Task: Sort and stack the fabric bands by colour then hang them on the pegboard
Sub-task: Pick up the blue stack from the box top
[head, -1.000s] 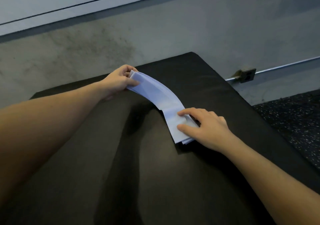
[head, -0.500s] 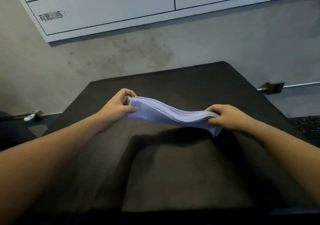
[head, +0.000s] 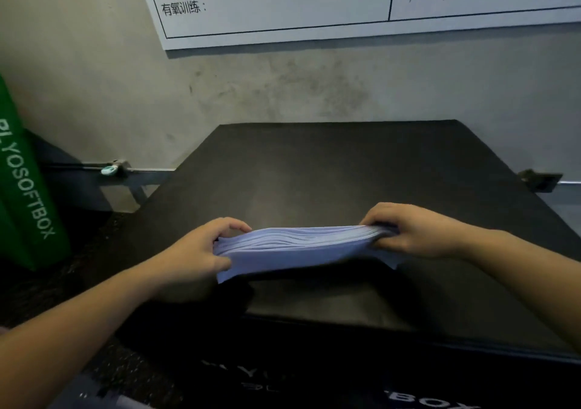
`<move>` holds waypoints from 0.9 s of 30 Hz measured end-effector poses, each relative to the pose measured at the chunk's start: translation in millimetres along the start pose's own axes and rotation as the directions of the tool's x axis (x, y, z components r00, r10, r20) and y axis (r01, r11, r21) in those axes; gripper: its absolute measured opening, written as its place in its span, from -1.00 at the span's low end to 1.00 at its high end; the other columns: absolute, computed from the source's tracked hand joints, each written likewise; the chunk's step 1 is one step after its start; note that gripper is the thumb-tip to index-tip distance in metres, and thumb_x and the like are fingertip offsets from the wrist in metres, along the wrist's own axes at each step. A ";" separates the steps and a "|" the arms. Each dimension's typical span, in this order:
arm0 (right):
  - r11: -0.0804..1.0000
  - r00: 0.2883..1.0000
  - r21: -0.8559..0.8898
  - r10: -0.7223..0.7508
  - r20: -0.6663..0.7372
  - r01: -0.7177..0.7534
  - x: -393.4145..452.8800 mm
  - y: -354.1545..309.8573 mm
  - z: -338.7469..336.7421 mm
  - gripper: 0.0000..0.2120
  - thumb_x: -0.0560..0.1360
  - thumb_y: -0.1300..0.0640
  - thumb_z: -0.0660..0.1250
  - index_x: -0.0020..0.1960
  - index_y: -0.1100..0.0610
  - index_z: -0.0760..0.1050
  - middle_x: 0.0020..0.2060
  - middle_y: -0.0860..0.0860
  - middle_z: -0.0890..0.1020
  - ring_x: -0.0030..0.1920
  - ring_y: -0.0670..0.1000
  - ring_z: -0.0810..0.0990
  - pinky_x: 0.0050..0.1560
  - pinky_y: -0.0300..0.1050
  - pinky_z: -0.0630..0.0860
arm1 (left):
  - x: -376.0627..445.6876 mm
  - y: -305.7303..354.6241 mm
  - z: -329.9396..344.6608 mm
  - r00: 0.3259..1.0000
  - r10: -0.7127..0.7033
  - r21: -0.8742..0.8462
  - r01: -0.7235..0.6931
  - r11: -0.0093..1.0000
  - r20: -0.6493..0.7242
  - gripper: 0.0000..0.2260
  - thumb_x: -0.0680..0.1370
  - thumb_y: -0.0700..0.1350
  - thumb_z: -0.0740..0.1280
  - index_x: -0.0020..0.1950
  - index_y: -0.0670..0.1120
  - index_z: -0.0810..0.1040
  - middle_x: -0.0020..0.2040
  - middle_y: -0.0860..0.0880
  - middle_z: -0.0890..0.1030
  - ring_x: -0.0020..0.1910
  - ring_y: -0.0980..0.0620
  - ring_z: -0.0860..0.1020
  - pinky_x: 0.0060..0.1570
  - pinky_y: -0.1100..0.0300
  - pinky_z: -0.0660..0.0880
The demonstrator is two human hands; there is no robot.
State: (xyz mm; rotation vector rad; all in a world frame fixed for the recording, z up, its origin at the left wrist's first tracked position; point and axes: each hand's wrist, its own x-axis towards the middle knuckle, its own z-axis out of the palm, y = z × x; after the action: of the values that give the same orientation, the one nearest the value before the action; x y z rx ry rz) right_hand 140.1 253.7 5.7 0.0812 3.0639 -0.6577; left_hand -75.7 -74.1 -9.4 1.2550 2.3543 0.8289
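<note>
Soft pale-blue band stack [head: 301, 248], ends pinched by left hand [head: 191, 251]; right hand [head: 412, 231].

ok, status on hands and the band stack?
Left hand grips one end, right hand the other. Pale lilac band stack held level above black box. Nothing in the way; no pegboard in view.

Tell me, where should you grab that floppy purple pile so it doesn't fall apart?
Probably at its two short ends, one hand from each side. The pile is long, thin and layered, so it sags if held mid-way. Here the left hand and right hand each pinch an end, thumb under, fingers on top, above the black box.
</note>
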 end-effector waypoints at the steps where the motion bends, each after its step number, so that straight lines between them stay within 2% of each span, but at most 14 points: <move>1: 1.000 1.000 -0.027 0.009 0.023 -0.008 3.2 -2.6 3.9 -0.73 0.54 0.10 0.43 0.21 -0.12 0.56 0.10 -0.21 0.55 0.12 -0.21 0.53 0.19 -0.25 0.44 | -5.3 -1.9 2.6 1.000 0.013 0.037 -0.014 0.999 0.023 -0.49 0.32 -0.18 0.37 0.18 0.25 0.47 0.12 0.13 0.53 0.07 0.35 0.50 0.05 0.49 0.38; 3: 0.995 0.997 -0.095 0.044 0.061 -0.038 8.5 -7.0 10.0 -0.63 0.54 0.07 0.41 0.31 -0.16 0.49 0.21 -0.18 0.56 0.22 -0.12 0.54 0.25 -0.15 0.45 | -10.7 -3.8 8.1 0.999 0.041 0.127 -0.044 0.991 0.027 -0.48 0.36 -0.18 0.34 0.24 0.26 0.42 0.08 0.15 0.47 0.07 0.32 0.48 0.04 0.44 0.37; 5: 0.980 0.990 -0.186 0.097 0.099 -0.077 12.3 -12.0 13.4 -0.41 0.55 0.03 0.38 0.52 -0.20 0.28 0.37 -0.13 0.51 0.34 -0.03 0.50 0.33 -0.10 0.41 | -10.9 -4.7 13.2 0.999 0.036 0.184 -0.038 0.982 0.014 -0.48 0.41 -0.19 0.33 0.26 0.27 0.40 0.02 0.16 0.39 -0.01 0.27 0.47 -0.03 0.39 0.37; 7: 0.931 0.982 -0.356 0.141 0.130 -0.086 16.8 -19.4 13.5 -0.29 0.56 -0.01 0.32 0.61 -0.22 0.07 0.38 -0.07 0.51 0.33 0.03 0.51 0.32 -0.10 0.39 | -9.9 -2.3 19.0 0.998 0.062 0.235 -0.065 0.970 0.023 -0.53 0.45 -0.23 0.32 0.23 0.23 0.38 0.08 0.20 0.33 0.00 0.25 0.44 0.04 0.34 0.36; 8: 0.894 0.979 -0.442 0.153 0.136 -0.079 19.3 -24.2 14.8 -0.28 0.55 -0.03 0.29 0.62 -0.21 0.03 0.35 -0.06 0.52 0.31 0.04 0.51 0.33 -0.11 0.36 | -9.8 -0.2 22.3 0.996 0.089 0.273 -0.093 0.958 0.028 -0.57 0.46 -0.23 0.31 0.22 0.19 0.37 0.15 0.21 0.31 0.05 0.23 0.43 0.14 0.27 0.38; 10: 0.826 0.974 -0.557 0.186 0.127 -0.085 22.9 -37.9 20.1 -0.28 0.53 -0.07 0.25 0.62 -0.13 0.03 0.34 -0.03 0.52 0.33 0.03 0.49 0.47 -0.05 0.23 | -11.0 4.1 27.3 0.994 0.104 0.377 -0.111 0.919 0.039 -0.58 0.50 -0.21 0.28 0.30 0.11 0.35 0.25 0.17 0.33 0.18 0.10 0.42 0.27 0.14 0.38; 12: 0.761 0.968 -0.639 0.226 0.105 -0.109 24.6 -51.5 29.0 -0.30 0.52 -0.08 0.22 0.60 -0.01 0.07 0.34 0.03 0.52 0.36 0.05 0.49 0.58 0.07 0.05 | -13.1 7.0 31.3 0.998 0.044 0.488 -0.056 0.871 0.036 -0.51 0.55 -0.15 0.21 0.47 0.08 0.26 0.24 0.13 0.39 0.22 0.01 0.42 0.26 0.07 0.40; 14: 0.694 0.969 -0.713 0.233 0.084 -0.105 26.1 -61.5 42.0 -0.37 0.52 -0.06 0.18 0.54 0.09 0.17 0.31 0.08 0.53 0.34 0.09 0.50 0.60 0.11 -0.02 | -13.6 3.4 36.4 0.997 0.076 0.597 -0.060 0.800 -0.002 -0.41 0.52 -0.04 0.10 0.59 0.07 0.18 0.31 0.08 0.46 0.19 -0.05 0.45 0.20 0.06 0.43; 17: 0.716 0.987 -0.691 0.158 0.019 -0.101 26.9 -59.5 56.8 -0.59 0.51 0.02 0.17 0.34 0.09 0.35 0.23 0.06 0.52 0.26 0.10 0.50 0.55 0.03 0.14 | -12.8 -8.3 42.6 0.991 0.136 0.730 -0.078 0.679 -0.021 -0.29 0.44 0.08 -0.05 0.63 0.01 0.18 0.27 0.00 0.53 0.06 -0.09 0.51 0.06 0.03 0.46; 18: 0.751 0.992 -0.652 0.130 -0.003 -0.101 24.8 -54.4 59.4 -0.61 0.50 0.04 0.18 0.31 0.08 0.36 0.20 0.05 0.52 0.22 0.10 0.50 0.47 -0.01 0.25 | -13.4 -10.2 44.1 0.989 0.142 0.745 -0.074 0.663 -0.028 -0.28 0.44 0.10 -0.06 0.63 0.01 0.18 0.24 0.00 0.54 0.03 -0.08 0.52 0.02 0.04 0.46; 20: 0.817 0.997 -0.571 0.061 -0.048 -0.078 19.1 -42.2 62.3 -0.52 0.46 0.00 0.16 0.38 0.03 0.34 0.17 0.01 0.55 0.13 0.08 0.53 0.24 -0.04 0.41 | -14.1 -9.7 45.3 0.985 0.170 0.757 -0.081 0.648 -0.040 -0.30 0.48 0.16 -0.05 0.64 0.04 0.15 0.22 0.03 0.54 0.01 -0.05 0.53 -0.01 0.05 0.45; 22: 0.835 0.996 -0.549 -0.019 -0.089 -0.033 12.9 -33.9 64.0 -0.39 0.43 -0.12 0.10 0.47 -0.02 0.29 0.12 -0.05 0.57 0.05 0.05 0.55 0.10 -0.05 0.43 | -14.1 -6.1 44.0 0.984 0.174 0.746 -0.102 0.658 -0.019 -0.30 0.52 0.27 -0.09 0.66 0.10 0.03 0.26 0.07 0.51 0.07 0.00 0.51 0.07 0.08 0.42; 24: 0.837 0.992 -0.547 -0.063 -0.108 -0.007 9.7 -32.8 64.1 -0.32 0.44 -0.22 0.05 0.53 -0.04 0.24 0.07 -0.07 0.56 0.01 0.02 0.55 0.06 -0.07 0.41 | -14.0 -3.2 41.1 0.985 0.171 0.735 -0.113 0.668 -0.005 -0.38 0.61 0.32 -0.11 0.64 0.16 0.00 0.29 0.10 0.48 0.14 0.04 0.51 0.14 0.10 0.38; 27: 0.851 0.993 -0.526 -0.071 -0.094 0.011 11.6 -33.2 61.6 -0.36 0.51 -0.24 -0.08 0.55 -0.09 0.20 0.09 -0.09 0.53 0.04 0.00 0.54 0.05 -0.09 0.36 | -10.5 6.2 37.4 0.985 0.170 0.720 -0.110 0.685 -0.011 -0.60 0.67 0.24 0.07 0.48 0.20 0.24 0.28 0.13 0.49 0.20 0.06 0.49 0.23 0.09 0.32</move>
State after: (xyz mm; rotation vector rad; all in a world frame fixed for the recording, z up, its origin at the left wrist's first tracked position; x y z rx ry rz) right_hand 126.6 198.8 -37.0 0.0479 3.2303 0.2143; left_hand -45.6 -67.7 -34.0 1.7258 2.7850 -0.0827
